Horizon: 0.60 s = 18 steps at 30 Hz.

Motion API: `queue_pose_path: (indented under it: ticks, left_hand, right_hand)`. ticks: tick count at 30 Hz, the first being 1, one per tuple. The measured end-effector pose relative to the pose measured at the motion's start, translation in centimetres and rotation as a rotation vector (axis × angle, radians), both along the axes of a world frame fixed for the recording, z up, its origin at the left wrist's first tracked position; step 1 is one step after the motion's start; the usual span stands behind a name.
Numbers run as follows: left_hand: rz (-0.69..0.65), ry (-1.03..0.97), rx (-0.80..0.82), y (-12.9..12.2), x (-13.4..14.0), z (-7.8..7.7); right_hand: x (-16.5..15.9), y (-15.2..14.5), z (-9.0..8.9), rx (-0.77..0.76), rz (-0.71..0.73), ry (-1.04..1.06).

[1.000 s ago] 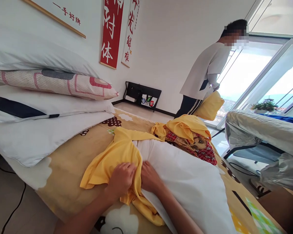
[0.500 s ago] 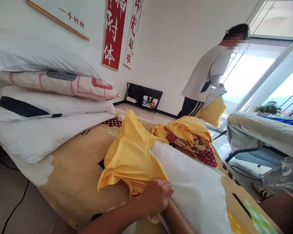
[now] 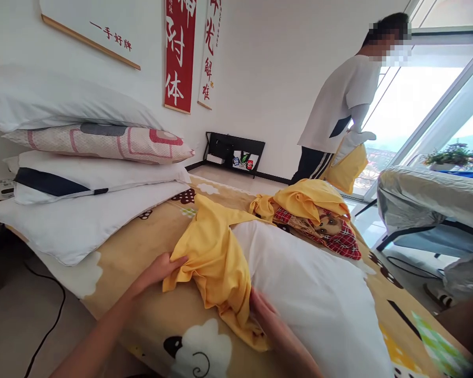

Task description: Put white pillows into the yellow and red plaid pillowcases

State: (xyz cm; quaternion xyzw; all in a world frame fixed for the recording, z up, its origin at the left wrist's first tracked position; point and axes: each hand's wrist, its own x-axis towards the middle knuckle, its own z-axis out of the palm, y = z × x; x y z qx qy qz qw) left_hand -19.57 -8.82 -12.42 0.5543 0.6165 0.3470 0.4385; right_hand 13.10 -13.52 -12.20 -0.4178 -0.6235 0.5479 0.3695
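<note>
A yellow pillowcase (image 3: pixel 216 252) is bunched over the far left end of a plump white pillow (image 3: pixel 311 283) on the bed. My left hand (image 3: pixel 167 266) pinches the pillowcase's loose left edge, thumb on top of the cloth. At the seam where the cloth meets the pillow, my right hand (image 3: pixel 262 310) grips the pillowcase's opening edge; its fingertips are partly hidden by the folds. Beyond the pillow lies a second crumpled yellow cloth (image 3: pixel 311 197), partly over a red plaid cushion (image 3: pixel 339 236) with a dog's face printed on it.
Several pillows (image 3: pixel 90 173) are stacked at the left. A patterned sheet (image 3: pixel 142 299) covers the bed. By the window, a person (image 3: pixel 339 105) holds a yellow-cased pillow (image 3: pixel 349 168). A plastic-wrapped piece of furniture (image 3: pixel 429 205) stands at the right; a black cable (image 3: pixel 59 315) runs along the floor.
My left hand has moved from the pillowcase opening to its left edge, uncrossing my arms. My right hand now shows at the opening. The pillowcase has shifted and bunched; the view has turned slightly.
</note>
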Motion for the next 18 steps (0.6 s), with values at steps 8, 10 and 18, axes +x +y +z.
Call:
queue_pose_path:
  ticks: [8, 10, 18]
  left_hand:
    - [0.265, -0.950, -0.090, 3.6, 2.5, 2.2]
    - [0.284, -0.964, -0.092, 4.8, 0.8, 3.3]
    - [0.299, -1.020, -0.043, 7.3, -2.2, 7.3]
  right_hand:
    - [-0.3, -0.8, 2.1, 0.088, -0.068, -0.110]
    - [1.7, -0.4, 3.7, 0.006, -0.178, 0.035]
    - [7.7, -0.9, 6.6, -0.058, -0.350, 0.303]
